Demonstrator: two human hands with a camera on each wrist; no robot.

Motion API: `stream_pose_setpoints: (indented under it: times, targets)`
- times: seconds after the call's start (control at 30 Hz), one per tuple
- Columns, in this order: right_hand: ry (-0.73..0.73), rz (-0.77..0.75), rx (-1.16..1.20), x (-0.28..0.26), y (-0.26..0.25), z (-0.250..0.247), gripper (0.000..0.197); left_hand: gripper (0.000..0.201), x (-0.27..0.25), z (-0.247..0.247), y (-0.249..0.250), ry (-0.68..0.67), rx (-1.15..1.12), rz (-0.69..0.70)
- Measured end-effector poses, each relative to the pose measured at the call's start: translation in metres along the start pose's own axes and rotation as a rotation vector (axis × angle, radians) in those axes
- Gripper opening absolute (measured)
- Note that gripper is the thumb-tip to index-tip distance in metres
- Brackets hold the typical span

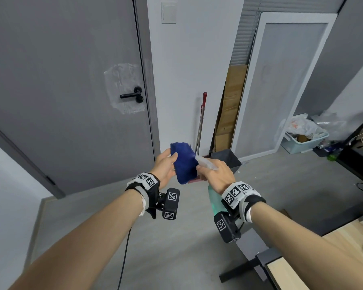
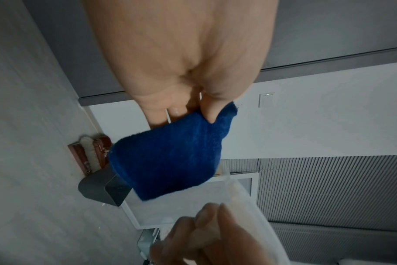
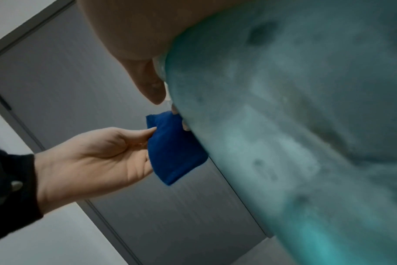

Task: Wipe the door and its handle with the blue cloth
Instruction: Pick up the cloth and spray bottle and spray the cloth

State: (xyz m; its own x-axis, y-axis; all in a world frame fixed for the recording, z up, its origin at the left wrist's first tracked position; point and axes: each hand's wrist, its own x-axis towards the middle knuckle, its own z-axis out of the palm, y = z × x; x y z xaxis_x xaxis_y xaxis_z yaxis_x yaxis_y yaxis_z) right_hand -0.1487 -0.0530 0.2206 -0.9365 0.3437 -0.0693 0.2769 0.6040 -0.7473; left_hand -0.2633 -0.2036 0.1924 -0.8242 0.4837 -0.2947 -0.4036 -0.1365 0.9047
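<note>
Two hands are busy in the middle of the head view, and both are full. The left hand (image 1: 163, 168) holds the blue cloth (image 1: 184, 162) up, with its thumb on the front and its fingers behind, so the folded cloth stands tall with its long side going up and down. The right hand (image 1: 217, 174) is wrapped around a see-through spray bottle (image 1: 215, 203) with blue-green liquid inside, and the nozzle points left, almost touching the cloth. I think the cloth is being made wet before any wiping starts. The gray door (image 1: 67, 91) fills the upper left of the picture and it is closed. Its black handle (image 1: 132, 95) sits near the door's right edge, above and to the left of the cloth, with its bar lying flat and pointing left. A crinkly clear sheet is stuck to the door around the handle. The left hand is the one nearer the door, so it looks like the cloth must go up and to the left to reach it. The cloth is well apart from the door and handle now.
</note>
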Motion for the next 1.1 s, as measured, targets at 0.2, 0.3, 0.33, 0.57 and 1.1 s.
stream_pose_setpoints:
  times: [0.2, 0.3, 0.33, 0.57, 1.1]
  targets:
    - [0.005, -0.001, -0.012, 0.001, 0.012, 0.007, 0.028, 0.043, 0.003, 0.002, 0.003, 0.038, -0.072, -0.011]
    - [0.013, 0.009, -0.049, 0.0, 0.021, 0.011, 0.033, 0.045, 0.005, 0.002, 0.005, 0.053, -0.117, -0.024]
    - [0.011, 0.009, -0.065, -0.002, 0.022, 0.012, 0.034, 0.044, 0.005, 0.002, 0.006, 0.052, -0.13, -0.027]
    - [-0.002, 0.043, -0.103, -0.015, 0.04, 0.018, 0.03, 0.04, 0.009, 0.011, 0.004, 0.063, -0.227, -0.059]
    - [0.462, 0.367, -0.008, -0.128, 0.214, -0.046, 0.078, 0.038, -0.004, 0.118, -0.138, -0.098, 0.024, -0.401]
